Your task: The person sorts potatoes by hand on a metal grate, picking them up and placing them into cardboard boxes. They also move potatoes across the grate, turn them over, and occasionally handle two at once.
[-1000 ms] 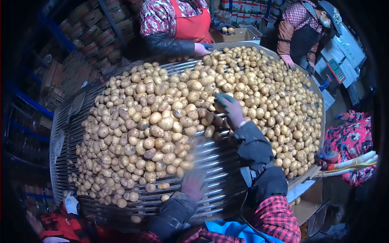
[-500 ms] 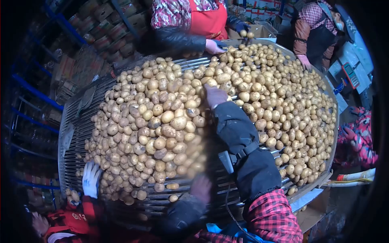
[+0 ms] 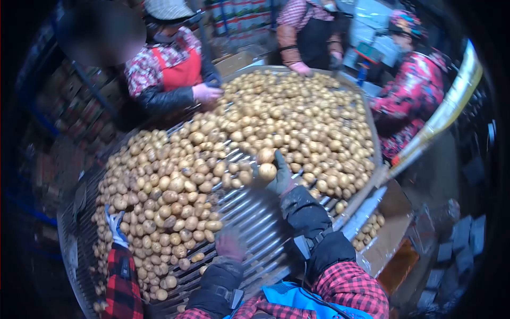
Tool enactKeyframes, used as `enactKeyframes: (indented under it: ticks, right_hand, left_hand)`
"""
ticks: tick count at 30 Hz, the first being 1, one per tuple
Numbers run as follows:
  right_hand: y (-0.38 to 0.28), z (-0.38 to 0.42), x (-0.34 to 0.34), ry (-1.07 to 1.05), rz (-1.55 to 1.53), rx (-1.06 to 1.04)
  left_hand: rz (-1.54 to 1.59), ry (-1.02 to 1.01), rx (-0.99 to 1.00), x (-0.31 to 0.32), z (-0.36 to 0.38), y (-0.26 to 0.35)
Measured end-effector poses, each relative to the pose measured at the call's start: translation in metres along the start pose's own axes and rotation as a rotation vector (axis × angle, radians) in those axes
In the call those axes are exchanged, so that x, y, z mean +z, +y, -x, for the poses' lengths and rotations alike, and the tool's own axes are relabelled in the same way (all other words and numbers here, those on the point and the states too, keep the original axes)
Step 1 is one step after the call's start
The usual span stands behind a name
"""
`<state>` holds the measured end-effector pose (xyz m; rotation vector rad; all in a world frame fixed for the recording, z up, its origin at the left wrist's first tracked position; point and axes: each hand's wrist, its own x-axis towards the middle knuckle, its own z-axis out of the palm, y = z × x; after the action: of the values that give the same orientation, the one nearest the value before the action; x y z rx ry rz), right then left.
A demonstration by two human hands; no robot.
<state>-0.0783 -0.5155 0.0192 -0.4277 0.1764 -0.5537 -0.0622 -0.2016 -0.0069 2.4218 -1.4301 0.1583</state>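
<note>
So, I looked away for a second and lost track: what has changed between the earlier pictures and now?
The right hand has drawn back toward the wearer and appears to hold two potatoes. A co-worker's white glove has reached in to the heap. The view has swung right. The left hand stays low over the slats, blurred.

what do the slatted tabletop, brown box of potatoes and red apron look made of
The slatted tabletop looks like smooth metal: its bars glint brightly. The box is probably cardboard, matte brown with thin flat walls. The apron seems flexible fabric, following the body; any coating is unclear.
</note>
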Motion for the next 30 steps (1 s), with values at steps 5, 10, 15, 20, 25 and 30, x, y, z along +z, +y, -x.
enactKeyframes:
  ticks: [5,10,15,20,25,30]
  right_hand:
    - [-0.05,0.152,0.071,0.28,0.113,-0.09]
    - [-0.038,0.252,0.067,0.534,0.277,-0.274]
    - [-0.059,0.345,0.022,0.283,-0.177,-0.13]
    - [-0.055,0.436,0.049,0.18,-0.23,-0.179]
    - [-0.045,0.479,0.028,0.145,-0.263,-0.205]
    - [-0.053,0.448,-0.02,-0.042,-0.333,-0.117]
  left_hand:
    - [-0.004,0.01,0.06,0.015,0.003,-0.011]
    - [-0.05,-0.198,-0.105,0.004,0.001,-0.007]
    - [-0.066,-0.108,-0.039,0.012,0.0,-0.013]
    - [-0.118,0.114,0.033,0.036,-0.003,-0.024]
    - [-0.052,-0.049,0.005,0.021,-0.004,-0.019]
    - [-0.099,-0.079,-0.037,0.028,-0.004,-0.024]
